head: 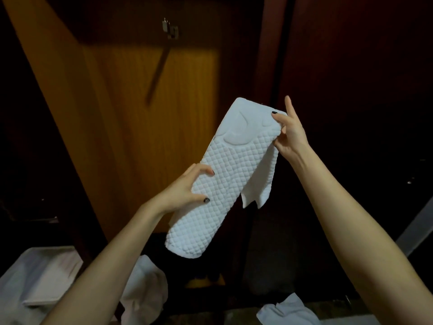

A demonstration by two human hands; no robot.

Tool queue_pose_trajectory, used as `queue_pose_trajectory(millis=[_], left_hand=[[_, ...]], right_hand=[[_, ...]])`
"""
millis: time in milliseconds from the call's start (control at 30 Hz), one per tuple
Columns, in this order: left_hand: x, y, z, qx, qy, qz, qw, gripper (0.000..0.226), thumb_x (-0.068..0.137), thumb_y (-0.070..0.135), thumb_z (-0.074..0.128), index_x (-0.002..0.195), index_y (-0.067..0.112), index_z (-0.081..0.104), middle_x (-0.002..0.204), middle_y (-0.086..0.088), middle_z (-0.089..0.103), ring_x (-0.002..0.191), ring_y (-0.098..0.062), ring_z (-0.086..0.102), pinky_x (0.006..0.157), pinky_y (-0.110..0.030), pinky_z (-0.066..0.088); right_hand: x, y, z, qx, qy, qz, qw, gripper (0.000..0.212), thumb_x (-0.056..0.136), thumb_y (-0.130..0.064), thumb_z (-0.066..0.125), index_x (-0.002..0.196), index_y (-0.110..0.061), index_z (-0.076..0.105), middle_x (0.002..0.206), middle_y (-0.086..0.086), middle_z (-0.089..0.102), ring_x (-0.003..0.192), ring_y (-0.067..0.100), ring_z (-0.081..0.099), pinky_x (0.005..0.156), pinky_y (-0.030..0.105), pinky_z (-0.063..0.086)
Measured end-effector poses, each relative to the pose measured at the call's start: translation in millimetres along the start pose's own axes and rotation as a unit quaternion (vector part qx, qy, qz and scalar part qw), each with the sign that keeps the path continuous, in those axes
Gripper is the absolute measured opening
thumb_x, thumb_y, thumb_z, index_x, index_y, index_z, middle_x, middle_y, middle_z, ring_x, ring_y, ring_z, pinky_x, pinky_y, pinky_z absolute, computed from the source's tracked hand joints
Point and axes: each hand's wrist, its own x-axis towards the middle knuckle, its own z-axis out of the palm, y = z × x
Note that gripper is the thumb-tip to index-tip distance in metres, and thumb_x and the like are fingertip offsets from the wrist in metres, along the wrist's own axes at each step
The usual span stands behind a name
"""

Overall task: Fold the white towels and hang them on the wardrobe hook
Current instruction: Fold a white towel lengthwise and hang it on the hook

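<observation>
One white quilted towel [225,174], folded into a long narrow strip, is held up in the air in front of the orange-brown wooden wardrobe panel [150,90]. It sits well below the small metal hook [171,29] fixed near the panel's top. The left hand [187,191] has its grip on the strip's left edge about midway down, thumb and fingers curled over the cloth. The right hand [290,134] pinches the upper right corner, with one finger standing straight up clear of it. A loose inner layer hangs out on the right side, so the fold looks not quite tidy. Assessment: folding of this piece is nearly complete, hanging is not yet done, and no towel is on the hook. A crumpled white cloth [147,285] lies low down beside the left forearm and a second white cloth [288,310] at the lower right, both seemingly unfolded and outstanding. Embossed curves mark the towel's upper end. No brand, label or legible writing found.
</observation>
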Motion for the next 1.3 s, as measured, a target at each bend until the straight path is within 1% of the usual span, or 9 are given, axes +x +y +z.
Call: queue_pose_trajectory(millis=[167,267,333,433,600,900,1067,1200,1300], left_hand=[[5,-7,-17,-0.061,0.027,-0.026,0.997,0.05,0.081,0.005,0.071,0.116,0.035,0.052,0.127,0.022,0.049,0.119,0.017,0.041,0.097,-0.002,0.029],[16,-3,-51,-0.032,0.035,-0.027,0.999,0.043,0.083,0.016,0.072,0.115,0.033,0.05,0.126,0.021,0.047,0.114,0.023,0.038,0.093,0.001,0.027],[25,2,-75,-0.013,0.025,-0.03,0.999,0.044,0.079,0.028,0.073,0.116,0.033,0.05,0.127,0.023,0.046,0.117,0.02,0.038,0.094,-0.002,0.028],[37,8,-110,-0.004,0.057,-0.042,0.997,0.042,0.082,0.02,0.074,0.113,0.034,0.051,0.126,0.024,0.045,0.12,0.007,0.039,0.099,-0.014,0.029],[49,7,-161,-0.046,0.14,-0.072,0.987,0.043,0.078,0.026,0.076,0.113,0.036,0.054,0.134,0.015,0.042,0.128,-0.009,0.036,0.101,-0.031,0.03],[87,-18,-283,-0.04,0.246,-0.055,0.967,0.024,0.085,0.02,0.069,0.103,0.033,0.06,0.133,0.008,0.043,0.134,-0.02,0.036,0.105,-0.045,0.038],[128,-41,-356,-0.031,0.224,-0.037,0.973,0.026,0.086,0.018,0.067,0.106,0.031,0.058,0.138,0.003,0.039,0.129,-0.021,0.041,0.09,-0.029,0.045],[178,-62,-406,-0.007,0.221,-0.026,0.975,0.025,0.085,0.02,0.068,0.102,0.036,0.059,0.138,0.003,0.039,0.131,-0.021,0.04,0.101,-0.038,0.041],[212,-75,-431,-0.015,0.221,-0.013,0.975,0.025,0.086,0.018,0.068,0.1,0.036,0.059,0.129,0.004,0.044,0.111,-0.01,0.056,0.083,-0.027,0.049]], right_hand=[[9,-6,0,0.149,0.034,0.1,0.983,0.084,0.081,-0.008,0.073,0.151,-0.026,0.031,0.121,0.016,0.06,0.108,0.028,0.065,0.095,0.049,0.052],[14,-11,4,0.132,0.014,0.107,0.985,0.039,0.08,-0.017,0.071,0.108,0.009,0.065,0.118,0.026,0.065,0.118,0.037,0.059,0.108,0.051,0.041],[21,-17,16,0.107,0.005,0.07,0.992,0.062,0.071,-0.007,0.075,0.125,-0.004,0.046,0.137,0.028,0.05,0.125,0.038,0.054,0.105,0.052,0.044],[38,-33,38,0.03,0.015,-0.011,0.999,0.077,0.088,0.002,0.055,0.151,-0.02,0.017,0.119,0.011,0.053,0.119,0.032,0.058,0.102,0.051,0.046],[67,-50,77,-0.141,-0.028,-0.126,0.981,0.058,0.081,-0.008,0.065,0.133,-0.017,0.04,0.118,0.009,0.053,0.09,0.018,0.062,0.063,0.026,0.054],[147,-49,156,-0.275,-0.089,-0.263,0.921,0.049,0.088,-0.02,0.071,0.125,-0.013,0.04,0.103,0.001,0.059,0.095,0.016,0.066,0.082,0.029,0.055],[202,-42,196,-0.335,-0.056,-0.329,0.881,0.053,0.09,-0.03,0.068,0.132,-0.012,0.041,0.103,-0.008,0.054,0.092,0.003,0.06,0.071,0.011,0.051],[248,-35,224,-0.354,-0.022,-0.362,0.862,0.052,0.092,-0.033,0.065,0.133,-0.011,0.042,0.099,-0.016,0.05,0.09,0.001,0.059,0.081,0.018,0.054],[285,-31,236,-0.365,-0.01,-0.361,0.858,0.051,0.092,-0.034,0.064,0.132,-0.012,0.041,0.099,-0.016,0.052,0.09,0.0,0.06,0.084,0.022,0.055]])
